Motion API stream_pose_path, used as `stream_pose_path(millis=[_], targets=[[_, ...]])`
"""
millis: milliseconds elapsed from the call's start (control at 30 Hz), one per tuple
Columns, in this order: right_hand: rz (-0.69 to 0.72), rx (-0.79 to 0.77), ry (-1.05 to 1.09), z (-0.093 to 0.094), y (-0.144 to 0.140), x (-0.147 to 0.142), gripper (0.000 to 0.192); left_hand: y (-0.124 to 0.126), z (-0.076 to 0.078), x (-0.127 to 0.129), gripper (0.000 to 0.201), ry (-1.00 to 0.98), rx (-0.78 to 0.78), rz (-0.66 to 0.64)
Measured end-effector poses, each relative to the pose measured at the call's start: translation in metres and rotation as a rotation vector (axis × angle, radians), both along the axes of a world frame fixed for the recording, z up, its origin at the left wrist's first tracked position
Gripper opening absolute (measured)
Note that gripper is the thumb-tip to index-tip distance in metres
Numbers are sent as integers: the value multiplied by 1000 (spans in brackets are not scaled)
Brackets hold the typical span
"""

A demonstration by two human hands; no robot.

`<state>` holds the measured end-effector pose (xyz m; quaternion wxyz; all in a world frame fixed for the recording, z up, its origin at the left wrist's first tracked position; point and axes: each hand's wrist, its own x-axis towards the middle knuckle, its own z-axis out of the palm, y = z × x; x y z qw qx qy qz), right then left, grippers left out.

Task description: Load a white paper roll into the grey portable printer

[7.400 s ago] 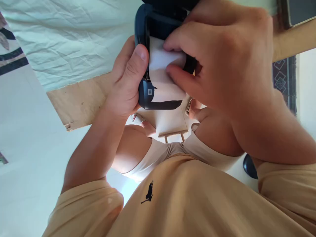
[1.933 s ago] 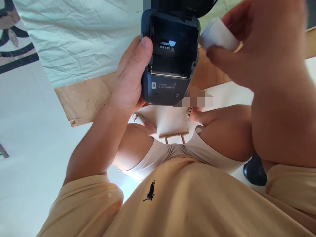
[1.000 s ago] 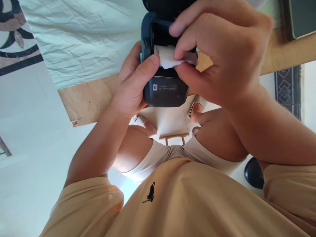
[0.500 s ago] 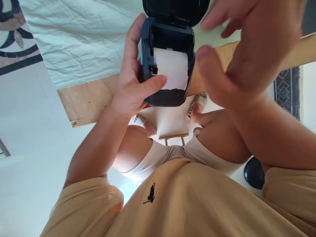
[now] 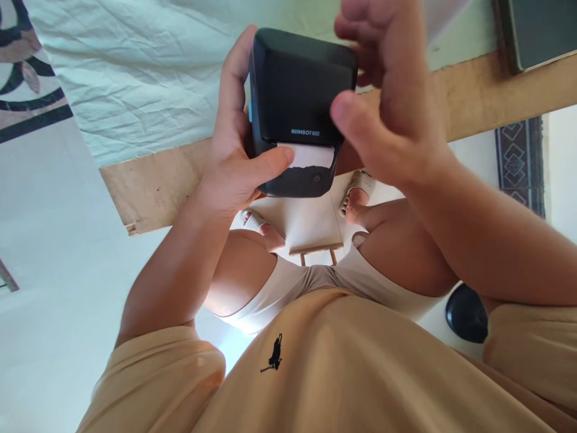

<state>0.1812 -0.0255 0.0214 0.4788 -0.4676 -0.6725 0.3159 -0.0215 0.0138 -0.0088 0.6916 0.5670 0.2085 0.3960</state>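
Now matte blk printer (image 5: 300, 90), L hand (image 5: 237, 162)

right hand (image 5: 387, 114) fingertips cut off at top edge (printer (image 5: 300, 90) side hidden).

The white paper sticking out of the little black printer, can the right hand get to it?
Probably yes. The right hand is open just beside the printer, and most of the white paper is bare on that side. Only the left hand has its thumb on the paper's other end.
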Motion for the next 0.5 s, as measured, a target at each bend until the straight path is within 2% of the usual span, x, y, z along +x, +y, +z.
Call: stream_pose_path(millis=[100,200,300,400,500], targets=[[136,-53,-33,-9,2,-2,63,2,2,-2,76,3,-23,-17],[204,-107,11,-16,7,-3,77,-2,1,0,62,5,13,38],[270,-190,27,-18,11,-2,76,-10,2,4,39,30,-23,169],[304,-215,45,-17,12,-2,74,-16,5,8,33,22,-76,151],[248,-166,72,-19,13,-3,77,-15,8,11,33,-20,-123,168]])
